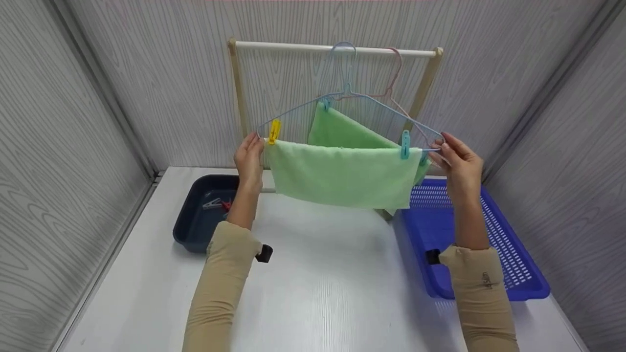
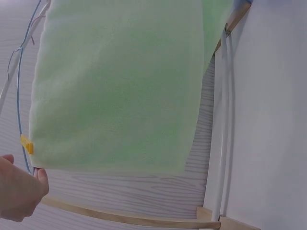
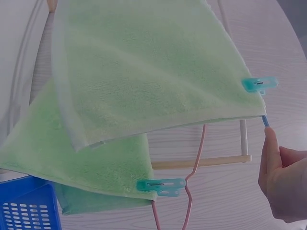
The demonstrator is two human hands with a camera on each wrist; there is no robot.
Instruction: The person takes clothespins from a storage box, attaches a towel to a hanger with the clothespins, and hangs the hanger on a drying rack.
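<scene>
A light green towel (image 1: 342, 176) hangs folded over the lower bar of a blue hanger (image 1: 386, 105). One yellow clothespin (image 1: 275, 131) clips it near the left end, and a teal clothespin (image 1: 405, 144) near the right. My left hand (image 1: 250, 159) pinches the hanger's left corner; my right hand (image 1: 460, 164) pinches the right corner between thumb and fingers. The hanger's hook overlaps the rack's white rod (image 1: 293, 46) in the head view. Behind it, a second green towel (image 1: 342, 128) hangs slanted from a pink hanger (image 1: 395, 73), held by teal clothespins (image 3: 160, 186).
The rack's wooden posts (image 1: 238, 88) stand at the back of the white table (image 1: 323, 283). At left is a dark basin (image 1: 183, 215) with several clothespins (image 1: 212, 203) inside. A blue perforated basket (image 1: 518, 259) sits at right, under my right forearm. Grey wood-patterned panels (image 1: 63, 146) enclose the table.
</scene>
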